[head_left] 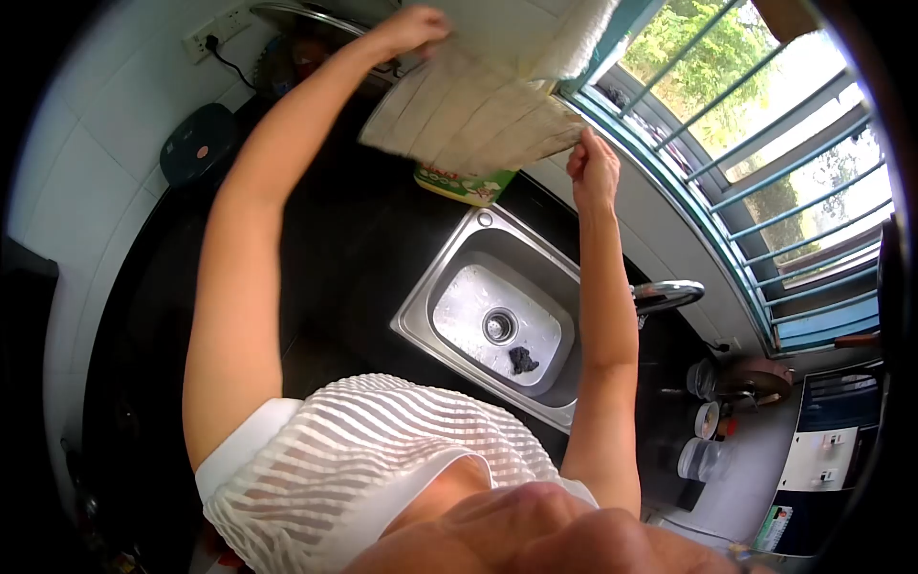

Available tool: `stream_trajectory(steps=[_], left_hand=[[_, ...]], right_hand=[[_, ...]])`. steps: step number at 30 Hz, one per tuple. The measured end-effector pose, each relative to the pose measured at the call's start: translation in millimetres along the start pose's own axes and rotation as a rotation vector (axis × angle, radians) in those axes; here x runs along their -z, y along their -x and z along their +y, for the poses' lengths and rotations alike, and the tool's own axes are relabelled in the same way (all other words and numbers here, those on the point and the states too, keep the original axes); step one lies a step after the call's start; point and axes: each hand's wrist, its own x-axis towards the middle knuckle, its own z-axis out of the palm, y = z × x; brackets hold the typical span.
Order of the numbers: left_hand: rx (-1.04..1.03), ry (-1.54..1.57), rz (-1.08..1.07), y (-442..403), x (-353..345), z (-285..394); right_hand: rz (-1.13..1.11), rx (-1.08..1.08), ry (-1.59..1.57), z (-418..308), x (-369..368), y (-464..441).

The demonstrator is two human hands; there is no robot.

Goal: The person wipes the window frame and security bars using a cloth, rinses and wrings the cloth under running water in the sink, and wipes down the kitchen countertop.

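A beige cloth (478, 115) with fold lines hangs spread between my two hands, up against the wall behind the sink. My left hand (416, 29), a little blurred, is closed at the cloth's upper left corner. At the right edge, my right hand (595, 170) pinches the other corner between thumb and fingers. Just below the cloth stands a green and yellow container (466, 185), its upper part hidden by the fabric. A white towel (581, 40) hangs right behind the cloth's upper right side.
Below my arms is a steel sink (421, 311) with a dark scrubber (522, 361) beside its drain. A chrome faucet (669, 295) stands right of my right forearm. Window bars (727, 196) line the right wall. Clear containers (700, 459) stand on the right; a dark green box (198, 145) leans at left.
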Motion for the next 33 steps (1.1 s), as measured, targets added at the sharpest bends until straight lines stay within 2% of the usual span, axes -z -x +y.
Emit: stream_trajectory(steps=[2,4,5,6,7,8,9,11,14,16,18,19,20,21,22,23,24,26,28,30,33], left_hand=[[-0.46,-0.134,0.25,-66.3,-15.8,-42.7],[-0.241,-0.116,0.183,-58.4,-46.9,-23.1],[-0.275,-0.17,0.127,-48.4,-57.1,-28.0],[-0.313,-0.222,0.072,-40.0,-67.4,-37.3],[-0.265,-0.301,0.003,-33.1,-76.1,-53.0],[-0.217,-0.377,-0.069,-25.6,-82.0,-66.3],[-0.221,-0.37,-0.074,-15.8,-85.1,-69.2],[-0.067,-0.378,-0.02,-2.5,-90.2,-74.5],[-0.102,-0.364,0.082,-4.9,-99.8,-101.2],[-0.156,-0.299,0.145,-9.5,-114.4,-125.7],[-0.217,-0.328,0.281,-4.0,-116.0,-139.1],[-0.258,-0.367,0.317,2.6,-115.3,-145.5],[-0.124,-0.316,0.231,30.1,-97.7,-113.9],[-0.218,-0.39,0.313,47.8,-94.5,-120.6],[-0.127,-0.393,0.265,67.3,-81.6,-115.8],[-0.19,-0.442,0.321,85.8,-64.0,-122.5],[-0.26,-0.487,0.365,106.8,-46.7,-130.9],[-0.372,-0.486,0.459,155.9,8.6,-133.1],[-0.283,-0.636,0.609,204.0,59.7,-147.0],[-0.075,-0.83,0.73,252.9,103.4,-160.3],[0.222,-1.0,0.712,298.1,135.0,-199.8]], right_hand=[[0.183,-0.043,-0.109,19.8,-2.0,-21.2],[0.209,-0.228,-0.073,60.4,7.1,-20.1],[0.104,-0.336,0.122,85.9,21.0,-13.1],[0.11,-0.394,0.138,108.4,23.2,-1.9],[0.185,-0.457,0.146,125.1,21.2,10.1],[0.209,-0.534,-0.017,136.9,22.4,18.3],[0.173,-0.554,-0.111,143.8,22.6,23.4],[0.143,-0.567,-0.204,143.8,19.1,30.2],[0.178,-0.398,-0.554,124.7,12.8,30.1],[0.158,-0.276,-0.481,118.8,31.5,28.4],[0.087,-0.268,0.43,120.7,40.8,46.7],[0.099,-0.206,0.616,147.6,56.1,52.2],[-0.047,-0.166,0.838,181.7,98.7,50.5],[-0.147,-0.129,0.931,181.9,107.7,70.3],[-0.18,-0.195,1.009,176.8,108.2,86.1],[-0.086,-0.228,0.858,181.4,106.3,103.9],[-0.134,-0.246,0.888,183.7,115.6,117.9],[-0.034,-0.368,0.794,199.2,135.2,150.1],[-0.011,-0.484,0.739,207.2,144.6,178.5],[-0.021,-0.549,0.727,209.4,140.6,199.1],[-0.031,-0.639,0.663,218.7,128.8,212.8]])
